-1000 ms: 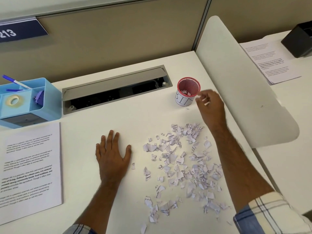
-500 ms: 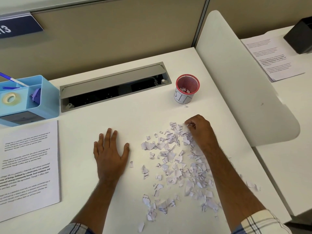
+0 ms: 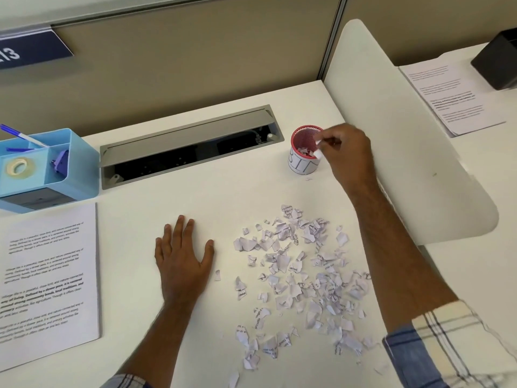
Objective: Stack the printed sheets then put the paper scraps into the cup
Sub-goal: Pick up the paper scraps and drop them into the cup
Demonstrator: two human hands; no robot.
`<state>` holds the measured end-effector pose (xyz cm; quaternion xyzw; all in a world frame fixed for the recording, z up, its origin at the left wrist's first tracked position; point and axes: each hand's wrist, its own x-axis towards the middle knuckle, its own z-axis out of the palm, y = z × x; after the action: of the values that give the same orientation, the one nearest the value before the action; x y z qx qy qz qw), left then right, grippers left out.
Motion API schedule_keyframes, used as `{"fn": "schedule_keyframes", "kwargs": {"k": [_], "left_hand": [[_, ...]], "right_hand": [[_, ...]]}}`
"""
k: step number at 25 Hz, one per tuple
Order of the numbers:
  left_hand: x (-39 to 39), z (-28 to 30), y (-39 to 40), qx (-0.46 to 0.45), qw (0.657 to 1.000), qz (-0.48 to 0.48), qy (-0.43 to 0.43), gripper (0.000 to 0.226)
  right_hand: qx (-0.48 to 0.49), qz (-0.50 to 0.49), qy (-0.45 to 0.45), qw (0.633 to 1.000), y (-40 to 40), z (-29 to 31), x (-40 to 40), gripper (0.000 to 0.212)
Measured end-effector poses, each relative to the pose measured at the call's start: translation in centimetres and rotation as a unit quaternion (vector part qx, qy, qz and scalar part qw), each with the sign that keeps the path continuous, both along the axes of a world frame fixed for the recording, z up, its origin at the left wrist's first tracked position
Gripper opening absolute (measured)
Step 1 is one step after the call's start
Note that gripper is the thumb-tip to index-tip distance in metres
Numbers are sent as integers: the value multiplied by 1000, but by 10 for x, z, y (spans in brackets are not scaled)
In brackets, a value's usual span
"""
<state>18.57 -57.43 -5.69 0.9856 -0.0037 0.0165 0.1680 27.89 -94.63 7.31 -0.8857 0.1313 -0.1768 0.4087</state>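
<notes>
The cup (image 3: 304, 152) has a red rim, pink mesh inside and a white band with grey letters. The paper scraps (image 3: 296, 275) are white with black print, like the printed sheets (image 3: 47, 281). The organizer (image 3: 50, 166) is light blue. My sleeve (image 3: 436, 348) is blue and cream plaid.

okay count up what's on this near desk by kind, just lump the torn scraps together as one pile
Stack of printed sheets: 1
Cup: 1
Pile of paper scraps: 1
Blue organiser: 1
Tape roll: 1
Pen: 1
Hands: 2, left hand flat on the desk, right hand pinching scraps at the cup
Total: 8
</notes>
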Motion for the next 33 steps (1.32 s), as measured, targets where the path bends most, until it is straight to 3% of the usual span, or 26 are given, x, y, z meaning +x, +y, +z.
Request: {"fn": "schedule_keyframes", "kwargs": {"k": [7,11,13,16,22,28,33], "left_hand": [[1,-1,0,4,1000,-1,3,69],[0,0,0,3,1000,1,2,69],[0,0,0,1,1000,0,0,69],[0,0,0,1,1000,0,4,69],[1,-2,1,3,1000,0,11,70],[0,0,0,-1,1000,0,21,70],[1,0,0,-2,1000,-1,19,69]], "right_hand": [[-91,44,57,993,-10,-11,28,21],[-25,-6,0,1000,-6,-30,-20,13],[-1,-26,25,999,2,-53,-46,13],[9,5,108,994,10,-90,-63,28],[-82,44,202,975,19,-105,-49,49],[-178,104,189,960,31,-101,-48,42],[-148,196,172,954,33,-93,-50,24]]}}
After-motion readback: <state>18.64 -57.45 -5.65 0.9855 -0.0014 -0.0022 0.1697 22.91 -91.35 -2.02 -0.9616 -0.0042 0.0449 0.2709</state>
